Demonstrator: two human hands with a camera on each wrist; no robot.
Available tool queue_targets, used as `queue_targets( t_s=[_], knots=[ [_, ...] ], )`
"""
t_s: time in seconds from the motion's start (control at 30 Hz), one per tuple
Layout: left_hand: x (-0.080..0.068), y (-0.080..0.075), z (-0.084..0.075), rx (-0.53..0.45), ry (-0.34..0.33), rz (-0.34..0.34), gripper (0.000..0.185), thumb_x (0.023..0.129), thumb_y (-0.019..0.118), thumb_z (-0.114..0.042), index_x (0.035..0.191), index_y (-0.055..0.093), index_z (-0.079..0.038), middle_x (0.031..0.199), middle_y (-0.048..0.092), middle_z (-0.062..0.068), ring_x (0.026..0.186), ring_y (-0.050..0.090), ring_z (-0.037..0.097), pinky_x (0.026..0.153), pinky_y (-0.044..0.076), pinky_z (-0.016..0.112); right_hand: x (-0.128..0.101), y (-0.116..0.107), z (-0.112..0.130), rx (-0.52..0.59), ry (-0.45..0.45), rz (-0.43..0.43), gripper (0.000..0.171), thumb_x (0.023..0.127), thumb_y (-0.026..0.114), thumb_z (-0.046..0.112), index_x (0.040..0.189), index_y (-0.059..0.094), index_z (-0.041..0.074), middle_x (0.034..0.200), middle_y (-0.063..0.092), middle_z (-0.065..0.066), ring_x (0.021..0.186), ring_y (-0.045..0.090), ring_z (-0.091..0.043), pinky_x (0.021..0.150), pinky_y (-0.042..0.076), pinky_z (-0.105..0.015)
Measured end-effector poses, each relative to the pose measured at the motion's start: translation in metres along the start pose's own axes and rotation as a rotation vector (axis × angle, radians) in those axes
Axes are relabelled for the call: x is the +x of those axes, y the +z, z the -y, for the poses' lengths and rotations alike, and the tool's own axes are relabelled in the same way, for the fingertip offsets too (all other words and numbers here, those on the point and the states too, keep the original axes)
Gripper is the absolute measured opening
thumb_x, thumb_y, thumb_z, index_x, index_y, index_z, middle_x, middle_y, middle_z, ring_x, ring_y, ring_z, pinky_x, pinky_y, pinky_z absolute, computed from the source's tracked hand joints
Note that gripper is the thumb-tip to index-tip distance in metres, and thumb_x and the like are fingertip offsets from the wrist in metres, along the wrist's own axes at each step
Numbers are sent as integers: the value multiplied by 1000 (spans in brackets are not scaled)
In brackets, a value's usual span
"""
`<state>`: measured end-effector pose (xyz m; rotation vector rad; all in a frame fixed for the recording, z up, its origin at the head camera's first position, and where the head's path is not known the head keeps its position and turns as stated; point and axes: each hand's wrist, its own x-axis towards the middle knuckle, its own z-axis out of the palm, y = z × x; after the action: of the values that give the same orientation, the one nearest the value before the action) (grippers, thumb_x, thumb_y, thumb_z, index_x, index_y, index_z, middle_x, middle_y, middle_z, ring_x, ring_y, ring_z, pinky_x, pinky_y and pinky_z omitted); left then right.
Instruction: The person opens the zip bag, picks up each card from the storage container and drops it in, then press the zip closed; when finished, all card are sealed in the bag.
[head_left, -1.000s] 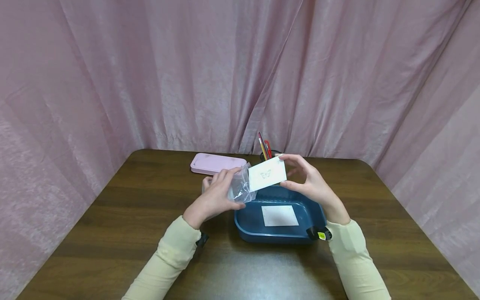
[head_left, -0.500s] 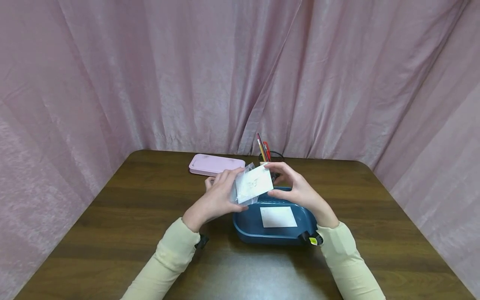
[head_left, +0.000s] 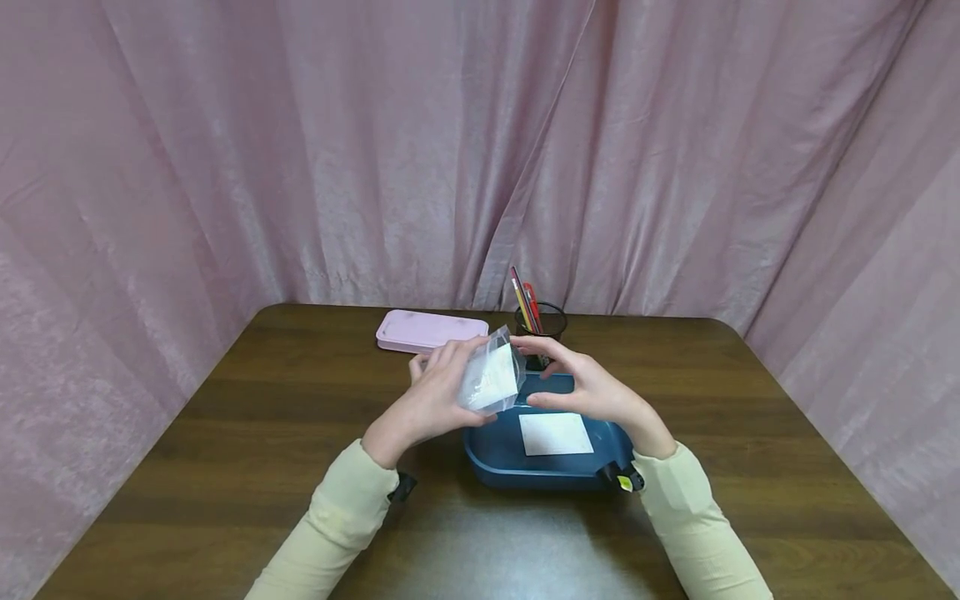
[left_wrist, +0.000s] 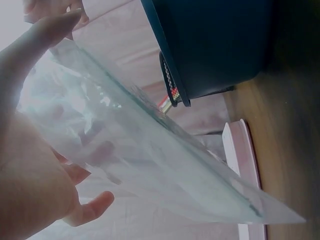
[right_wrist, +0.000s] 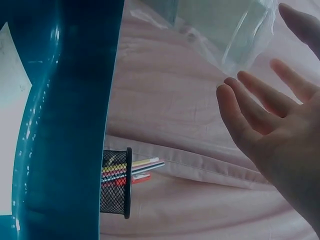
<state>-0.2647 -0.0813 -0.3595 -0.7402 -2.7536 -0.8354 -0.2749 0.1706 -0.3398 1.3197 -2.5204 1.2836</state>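
My left hand grips a clear plastic bag, raised over the left side of a blue tray. A white card is inside the bag, towards its right-hand end. In the left wrist view the bag slants down from the thumb, with the card's edge running along it. My right hand is beside the bag's mouth, thumb and fingers spread apart and fingertips close to the plastic. The right wrist view shows that hand without anything in its grasp. Another white card lies flat in the tray.
A pink case lies at the back of the wooden table. Behind the tray stands a black mesh pen cup with pencils and a red pen. Pink curtains hang around the table's far side.
The butterfly card has moved left out of my right fingers and into the bag. My right hand has shifted left and let go of it. My left hand keeps its hold.
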Motion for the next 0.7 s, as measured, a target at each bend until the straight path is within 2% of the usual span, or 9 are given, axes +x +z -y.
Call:
queue_targets(
  t_s=[0.27,0.43,0.53,0.7],
  knots=[
    [0,-3,0,-6,-6,-6,102,64,90,-36,146,30,-25,129,49,7,121,43,29,102,18,62,-2,-7,4,-32,74,-51,65,86,71,12,143,41,9,145,47,-12,129,48,-30,95,51,-44],
    [3,-2,2,-1,-9,-14,102,64,89,-37,147,30,-27,130,49,7,122,42,28,101,19,60,1,-19,3,-101,141,-58,51,88,70,15,135,50,9,131,59,-9,117,58,-25,90,52,-39],
    [5,-1,4,14,-18,-19,101,65,89,-38,147,30,-28,130,49,7,123,42,28,100,21,58,7,-26,2,-197,174,18,42,89,69,17,128,55,9,119,66,-8,108,63,-24,88,52,-39],
    [6,0,6,34,-33,-8,102,65,89,-36,147,29,-29,130,48,8,123,42,28,97,22,57,21,-22,-3,-431,219,270,37,90,67,21,122,58,7,112,69,-10,103,66,-26,87,53,-44]
  ],
)
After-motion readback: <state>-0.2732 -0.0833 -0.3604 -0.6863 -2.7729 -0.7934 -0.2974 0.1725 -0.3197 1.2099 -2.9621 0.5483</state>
